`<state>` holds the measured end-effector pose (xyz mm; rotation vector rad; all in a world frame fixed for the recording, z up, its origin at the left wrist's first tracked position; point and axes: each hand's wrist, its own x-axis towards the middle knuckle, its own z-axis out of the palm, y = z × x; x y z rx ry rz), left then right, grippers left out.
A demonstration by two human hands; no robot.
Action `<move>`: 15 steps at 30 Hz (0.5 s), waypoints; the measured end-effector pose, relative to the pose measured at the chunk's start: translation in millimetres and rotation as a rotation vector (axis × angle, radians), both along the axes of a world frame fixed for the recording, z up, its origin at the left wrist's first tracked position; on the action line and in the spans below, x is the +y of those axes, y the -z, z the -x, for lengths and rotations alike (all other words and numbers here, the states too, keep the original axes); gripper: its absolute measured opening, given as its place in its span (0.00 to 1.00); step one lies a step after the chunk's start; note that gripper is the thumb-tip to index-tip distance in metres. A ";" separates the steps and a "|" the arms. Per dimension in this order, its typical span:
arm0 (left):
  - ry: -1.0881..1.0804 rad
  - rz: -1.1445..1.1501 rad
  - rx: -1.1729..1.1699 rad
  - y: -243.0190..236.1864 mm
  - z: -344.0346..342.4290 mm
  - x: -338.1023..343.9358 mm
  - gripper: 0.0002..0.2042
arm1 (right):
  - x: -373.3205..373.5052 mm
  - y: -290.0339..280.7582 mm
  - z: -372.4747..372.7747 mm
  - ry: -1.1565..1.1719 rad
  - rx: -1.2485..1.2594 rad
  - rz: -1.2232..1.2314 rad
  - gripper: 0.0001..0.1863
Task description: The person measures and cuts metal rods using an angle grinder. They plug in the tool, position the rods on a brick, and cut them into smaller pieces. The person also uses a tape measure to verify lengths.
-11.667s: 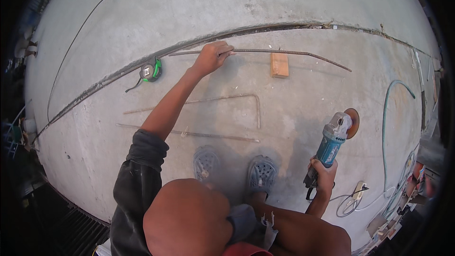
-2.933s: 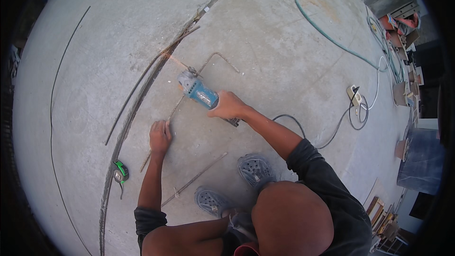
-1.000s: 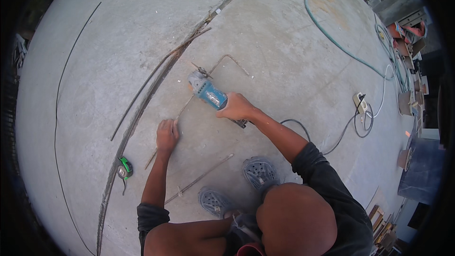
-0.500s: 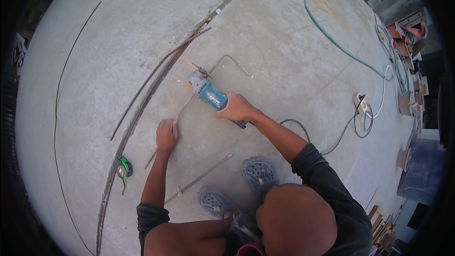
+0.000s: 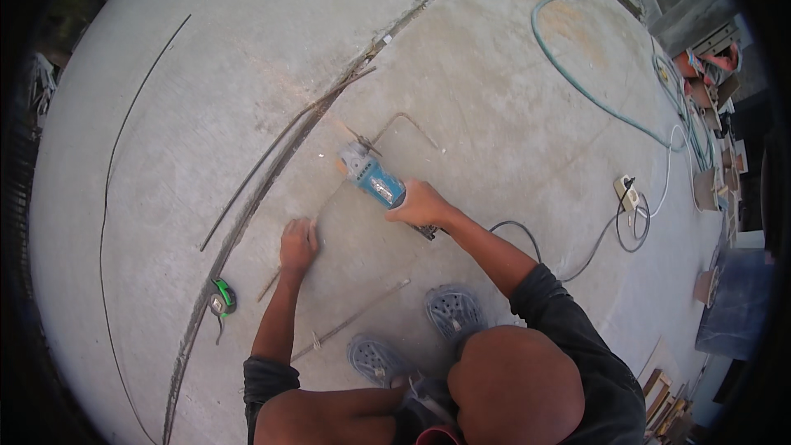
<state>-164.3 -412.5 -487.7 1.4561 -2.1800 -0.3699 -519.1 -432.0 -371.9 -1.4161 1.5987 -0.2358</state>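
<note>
A green-and-black tape measure [image 5: 222, 298] lies by the crack in the grey concrete floor [image 5: 511, 74]. Next, a long, dark, bent metal rod [image 5: 255, 169] spans that crack. The left hand [image 5: 299, 245] has its grip grasping a thin, rusty, hooked metal rod [image 5: 388, 124] on the floor. Above that rod, a blue-and-grey angle grinder [image 5: 379, 183] sits in the right hand's [image 5: 420, 203] clenched grip; disc contact cannot be told.

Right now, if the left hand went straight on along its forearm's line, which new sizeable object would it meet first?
Probably the long bent steel rod by the floor groove, with the left hand passing left of the angle grinder, though depth is unclear.
</note>
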 end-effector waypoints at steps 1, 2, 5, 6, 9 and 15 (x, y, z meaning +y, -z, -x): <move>0.003 0.008 0.008 -0.1 -0.6 0.4 0.07 | -0.5 -2.9 -0.7 -0.005 0.005 -0.017 0.34; 0.007 0.017 0.015 -0.2 -1.1 0.7 0.07 | -1.0 -4.7 -1.2 -0.011 0.010 -0.034 0.34; 0.010 0.019 0.027 -1.7 0.7 1.0 0.07 | -0.7 -1.1 -0.5 -0.014 0.012 -0.014 0.33; 0.010 0.017 0.029 -2.5 1.6 0.5 0.07 | -0.5 -0.6 0.2 -0.006 0.011 -0.014 0.33; 0.019 0.068 0.011 -3.9 -0.5 0.3 0.07 | -0.8 -1.6 -3.7 0.008 0.000 0.003 0.32; 0.023 0.023 -0.025 5.3 -2.7 -0.6 0.08 | -7.9 7.4 -5.5 0.007 -0.017 0.006 0.33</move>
